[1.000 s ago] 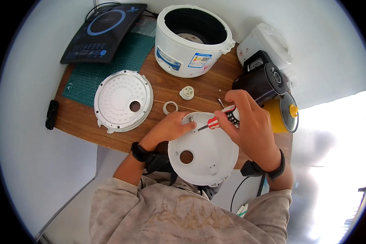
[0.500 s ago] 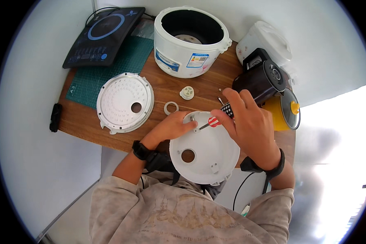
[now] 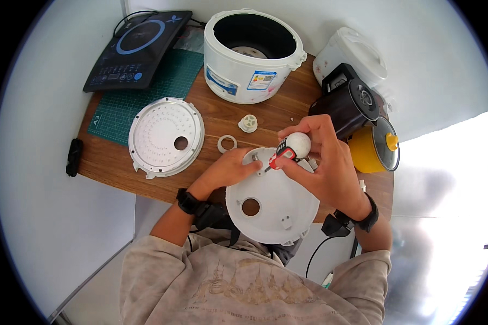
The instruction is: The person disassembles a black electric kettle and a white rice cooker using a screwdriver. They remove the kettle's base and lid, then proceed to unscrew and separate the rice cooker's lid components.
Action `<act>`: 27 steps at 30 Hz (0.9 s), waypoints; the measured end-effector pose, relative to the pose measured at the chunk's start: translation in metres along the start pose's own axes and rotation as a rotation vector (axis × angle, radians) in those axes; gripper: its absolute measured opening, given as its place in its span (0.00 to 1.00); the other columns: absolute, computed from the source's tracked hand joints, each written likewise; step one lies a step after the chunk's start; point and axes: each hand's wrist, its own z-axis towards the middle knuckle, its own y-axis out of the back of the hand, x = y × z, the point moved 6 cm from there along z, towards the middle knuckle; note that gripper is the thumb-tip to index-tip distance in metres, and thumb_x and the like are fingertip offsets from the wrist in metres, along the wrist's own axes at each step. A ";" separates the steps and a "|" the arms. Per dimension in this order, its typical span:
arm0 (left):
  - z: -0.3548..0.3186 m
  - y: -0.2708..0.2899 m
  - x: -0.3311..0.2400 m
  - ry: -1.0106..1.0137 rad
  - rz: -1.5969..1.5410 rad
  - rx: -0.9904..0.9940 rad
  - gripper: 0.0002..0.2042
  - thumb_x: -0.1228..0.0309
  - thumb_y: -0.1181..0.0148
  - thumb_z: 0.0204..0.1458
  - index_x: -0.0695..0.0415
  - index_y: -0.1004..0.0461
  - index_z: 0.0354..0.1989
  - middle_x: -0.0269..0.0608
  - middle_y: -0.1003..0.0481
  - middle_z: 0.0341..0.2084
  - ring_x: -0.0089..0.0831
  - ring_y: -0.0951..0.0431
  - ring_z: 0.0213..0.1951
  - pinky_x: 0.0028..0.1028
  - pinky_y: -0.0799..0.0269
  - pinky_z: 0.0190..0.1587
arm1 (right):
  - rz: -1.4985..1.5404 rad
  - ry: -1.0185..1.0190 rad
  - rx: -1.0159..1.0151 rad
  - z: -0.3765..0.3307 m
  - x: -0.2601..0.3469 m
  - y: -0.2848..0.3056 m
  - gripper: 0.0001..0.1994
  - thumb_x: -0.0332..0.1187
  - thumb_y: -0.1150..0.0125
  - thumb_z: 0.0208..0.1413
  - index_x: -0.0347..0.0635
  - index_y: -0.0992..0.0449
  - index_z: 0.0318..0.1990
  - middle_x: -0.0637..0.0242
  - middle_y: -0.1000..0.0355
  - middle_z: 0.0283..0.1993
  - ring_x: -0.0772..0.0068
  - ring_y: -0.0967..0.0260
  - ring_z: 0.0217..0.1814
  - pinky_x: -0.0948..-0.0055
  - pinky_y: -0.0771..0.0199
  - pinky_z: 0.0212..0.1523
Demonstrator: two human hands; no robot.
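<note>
A round white plastic rice cooker lid (image 3: 279,200) with a round hole leans at the table's front edge, its inner side facing up. My left hand (image 3: 230,168) grips its upper left rim, the thumb on the inside near a small bracket. Over the lid's upper part, my right hand (image 3: 331,170) holds a screwdriver (image 3: 290,151) with a red, black and white handle between thumb and fingers. Its tip points down at a small screw post beside my left thumb; whether it sits in a screw is too small to tell.
A silver inner lid plate (image 3: 158,130) lies left, partly over a green cutting mat (image 3: 111,116). A white ring (image 3: 227,143) and a small round valve part (image 3: 248,123) lie beyond. Behind are a cooker body (image 3: 228,81), induction cooktop (image 3: 135,51), dark kettle (image 3: 339,108) and yellow pot (image 3: 363,151).
The screwdriver has swung more upright, so the round white end of its handle now shows. My right hand has turned and its fingers have shifted on the handle. My left hand stays put.
</note>
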 end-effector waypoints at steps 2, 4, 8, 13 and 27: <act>0.000 0.001 0.001 -0.005 0.015 -0.010 0.18 0.62 0.40 0.62 0.61 0.24 0.54 0.44 0.18 0.40 0.29 0.18 0.41 0.31 0.23 0.45 | 0.040 0.041 0.034 0.001 0.000 0.000 0.25 0.26 0.26 0.50 0.39 0.28 0.55 0.60 0.26 0.49 0.64 0.22 0.50 0.70 0.19 0.50; -0.002 0.002 -0.001 0.017 0.028 -0.021 0.17 0.63 0.40 0.61 0.61 0.24 0.54 0.44 0.18 0.40 0.29 0.18 0.41 0.31 0.23 0.45 | -0.137 0.144 0.008 0.002 0.014 0.007 0.23 0.24 0.29 0.50 0.39 0.26 0.54 0.60 0.26 0.48 0.64 0.23 0.52 0.70 0.19 0.48; -0.004 0.002 -0.002 0.017 0.020 -0.038 0.17 0.65 0.41 0.61 0.61 0.24 0.55 0.44 0.18 0.40 0.28 0.18 0.40 0.31 0.23 0.45 | -0.219 0.037 -0.003 0.000 0.016 0.011 0.23 0.20 0.36 0.48 0.41 0.24 0.54 0.61 0.28 0.49 0.64 0.25 0.50 0.69 0.19 0.43; -0.002 0.001 -0.005 -0.004 -0.032 -0.017 0.20 0.64 0.40 0.59 0.61 0.25 0.57 0.52 0.18 0.41 0.38 0.17 0.41 0.34 0.23 0.47 | -0.338 0.275 -0.134 -0.002 0.013 0.007 0.24 0.21 0.36 0.46 0.44 0.23 0.55 0.59 0.30 0.50 0.61 0.28 0.40 0.69 0.22 0.38; -0.002 0.000 -0.005 0.002 -0.023 -0.023 0.20 0.65 0.40 0.59 0.62 0.25 0.57 0.51 0.18 0.42 0.37 0.17 0.42 0.34 0.24 0.48 | -0.096 0.167 -0.210 -0.006 0.006 0.014 0.24 0.22 0.29 0.47 0.40 0.28 0.53 0.56 0.27 0.53 0.60 0.22 0.43 0.68 0.21 0.44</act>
